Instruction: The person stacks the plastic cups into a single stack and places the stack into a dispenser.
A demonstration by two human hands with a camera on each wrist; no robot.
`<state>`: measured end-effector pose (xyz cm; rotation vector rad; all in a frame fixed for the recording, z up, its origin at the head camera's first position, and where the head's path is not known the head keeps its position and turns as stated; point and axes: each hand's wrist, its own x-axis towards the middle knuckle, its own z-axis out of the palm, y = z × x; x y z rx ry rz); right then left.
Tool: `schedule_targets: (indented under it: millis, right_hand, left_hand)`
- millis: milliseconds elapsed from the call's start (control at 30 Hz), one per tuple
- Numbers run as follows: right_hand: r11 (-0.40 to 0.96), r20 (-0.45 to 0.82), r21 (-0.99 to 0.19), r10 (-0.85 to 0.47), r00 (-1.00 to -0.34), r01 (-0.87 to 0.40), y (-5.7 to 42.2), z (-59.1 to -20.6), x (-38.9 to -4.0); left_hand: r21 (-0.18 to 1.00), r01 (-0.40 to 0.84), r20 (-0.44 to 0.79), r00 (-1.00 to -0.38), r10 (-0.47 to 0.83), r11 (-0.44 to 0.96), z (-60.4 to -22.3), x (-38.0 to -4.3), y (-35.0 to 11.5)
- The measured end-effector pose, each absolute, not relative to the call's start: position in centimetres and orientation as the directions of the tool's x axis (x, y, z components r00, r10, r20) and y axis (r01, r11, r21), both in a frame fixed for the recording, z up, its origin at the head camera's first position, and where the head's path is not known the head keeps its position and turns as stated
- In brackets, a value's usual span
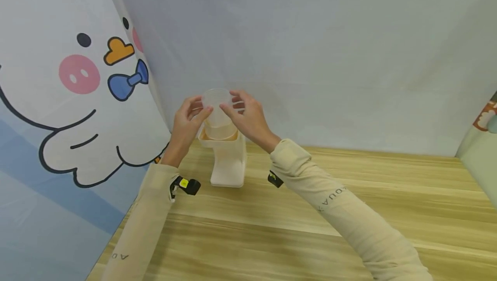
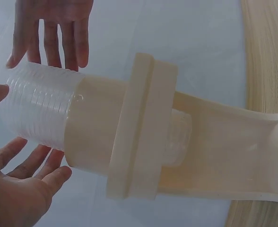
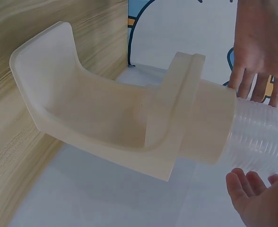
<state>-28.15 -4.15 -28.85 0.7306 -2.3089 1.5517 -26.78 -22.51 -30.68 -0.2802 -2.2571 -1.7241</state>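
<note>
A stack of clear plastic cups (image 1: 216, 102) stands upright in the round sleeve of a cream cup dispenser (image 1: 228, 162). Its ribbed rims (image 2: 39, 104) rise above the sleeve, and a translucent cup base (image 2: 179, 137) pokes out underneath. My left hand (image 1: 188, 121) holds the stack loosely from the left, thumb in front and fingers along the side. From the right, my right hand (image 1: 250, 115) holds it the same way, its thumb near the left thumb. In the right wrist view, the right fingertips (image 3: 240, 179) lie right at the lower edge of the rims.
The dispenser's flat foot stands on a wood-grain table (image 1: 330, 212), near its back edge. A pale cloth wall (image 1: 310, 56) rises close behind. At the left hangs a cloth with a printed cartoon bird (image 1: 77, 143). Small black cameras (image 1: 190, 186) sit at both wrists.
</note>
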Motion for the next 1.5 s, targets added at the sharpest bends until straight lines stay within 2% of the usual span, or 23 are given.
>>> schedule_targets:
  millis: [400,900,1133,1500]
  right_hand:
    - [0.293,0.487,-0.792,-0.227,-0.844,-0.536,-4.1,-28.8,-28.4]
    - [0.349,0.434,-0.783,-0.287,-0.854,-0.515,-4.1,-29.5,-28.4]
    - [0.375,0.409,-0.782,-0.293,-0.864,-0.497,-3.9,-29.5,-28.6]
    - [0.475,0.394,-0.72,-0.32,-0.862,-0.506,-3.8,-30.2,-28.7]
  left_hand:
    - [0.915,0.325,0.337,-0.941,-0.011,0.239,-28.4,-24.8,-21.1]
    - [0.945,0.219,0.234,-0.972,-0.032,0.244,-28.9,-24.6,-21.4]
    - [0.928,0.255,0.28,-0.958,-0.057,0.272,-31.5,-26.9,-22.2]
    - [0.862,0.32,0.346,-0.938,0.004,0.393,-32.6,-26.5,-22.6]
